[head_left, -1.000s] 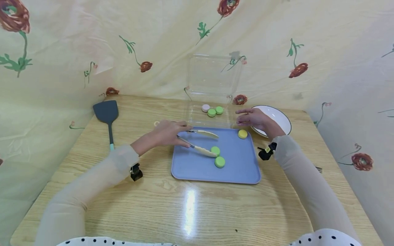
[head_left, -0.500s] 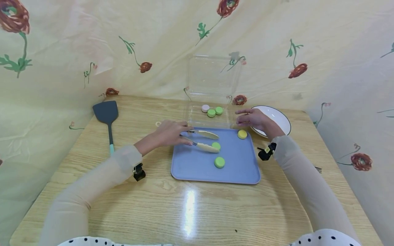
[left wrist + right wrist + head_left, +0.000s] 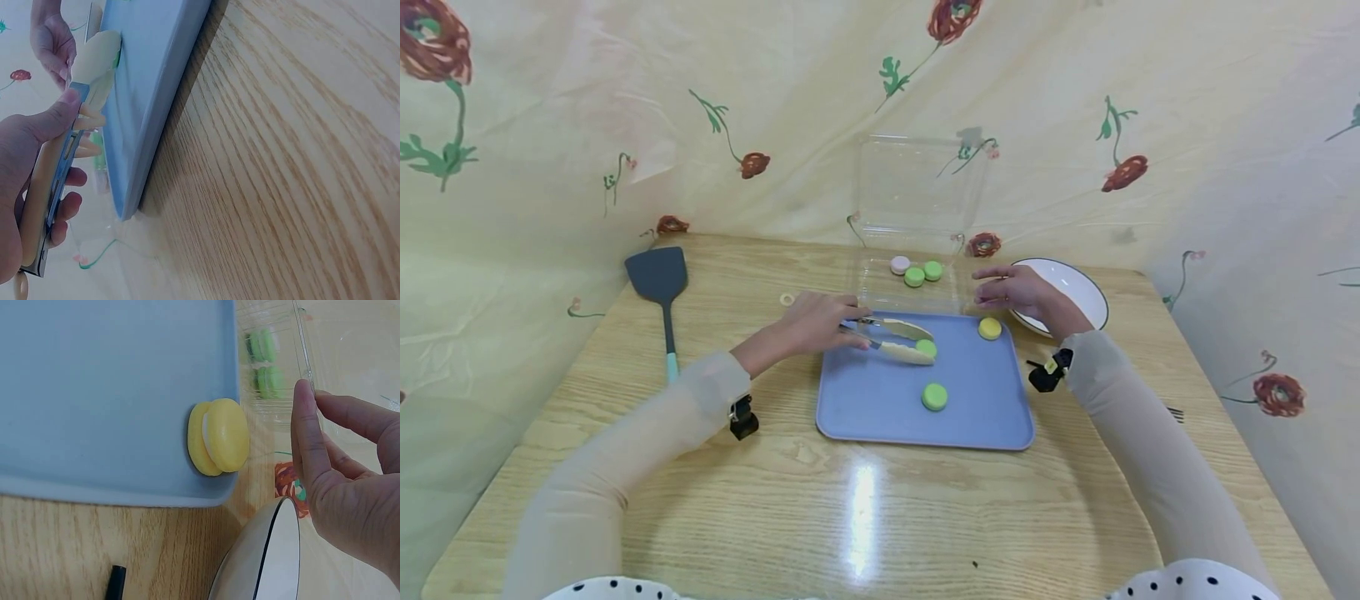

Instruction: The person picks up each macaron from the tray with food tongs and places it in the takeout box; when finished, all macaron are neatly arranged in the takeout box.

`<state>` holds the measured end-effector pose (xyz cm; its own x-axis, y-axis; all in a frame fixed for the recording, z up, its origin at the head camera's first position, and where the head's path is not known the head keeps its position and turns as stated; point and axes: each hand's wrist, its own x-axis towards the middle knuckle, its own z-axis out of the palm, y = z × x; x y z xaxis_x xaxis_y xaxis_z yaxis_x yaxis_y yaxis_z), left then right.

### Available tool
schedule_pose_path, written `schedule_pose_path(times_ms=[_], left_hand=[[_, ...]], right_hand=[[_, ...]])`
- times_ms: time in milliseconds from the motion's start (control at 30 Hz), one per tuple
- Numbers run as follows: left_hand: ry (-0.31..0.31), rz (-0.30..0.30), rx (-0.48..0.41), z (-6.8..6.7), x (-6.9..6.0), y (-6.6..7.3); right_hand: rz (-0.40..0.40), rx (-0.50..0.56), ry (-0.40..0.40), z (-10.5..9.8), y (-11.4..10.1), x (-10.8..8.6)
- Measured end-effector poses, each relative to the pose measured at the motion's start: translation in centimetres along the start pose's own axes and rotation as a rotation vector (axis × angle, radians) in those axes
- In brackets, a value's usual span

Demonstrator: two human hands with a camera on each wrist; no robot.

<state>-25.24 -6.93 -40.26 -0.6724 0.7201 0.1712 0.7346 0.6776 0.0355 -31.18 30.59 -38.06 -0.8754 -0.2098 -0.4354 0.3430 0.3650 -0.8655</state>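
My left hand (image 3: 816, 323) grips a pair of tongs (image 3: 906, 354) with cream tips, thumb along one arm in the left wrist view. Between the tips, over the lavender-blue tray (image 3: 865, 417), is a green macaron (image 3: 926, 348); whether both tips press it I cannot tell. Another green macaron (image 3: 935, 397) lies nearer me on the tray, and a yellow macaron (image 3: 226, 434) sits by its far right corner. My right hand (image 3: 1018, 290) hovers with fingers extended at the right side of a clear hinged container (image 3: 880, 287); touching it or just beside it is unclear.
Inside the raised-lid container lie a pale pink macaron (image 3: 900, 265) and two green macarons (image 3: 914, 277). A white dark-rimmed bowl (image 3: 1078, 292) stands behind my right wrist. A dark spatula (image 3: 658, 275) lies at left, and fork tines (image 3: 1176, 414) show beneath my right forearm.
The tongs' nearer tip has swung toward the farther one. The green macaron between them has shifted away from me, apart from the other green one. My right hand has stayed put.
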Motion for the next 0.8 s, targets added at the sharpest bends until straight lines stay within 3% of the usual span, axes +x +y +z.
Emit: schedule_pose_path(times_ms=[800], left_hand=[[-0.048,-0.046,-0.053,0.09,0.35,-0.35]], right_hand=[[-0.007,-0.012,0.007,0.01,0.06,0.05]])
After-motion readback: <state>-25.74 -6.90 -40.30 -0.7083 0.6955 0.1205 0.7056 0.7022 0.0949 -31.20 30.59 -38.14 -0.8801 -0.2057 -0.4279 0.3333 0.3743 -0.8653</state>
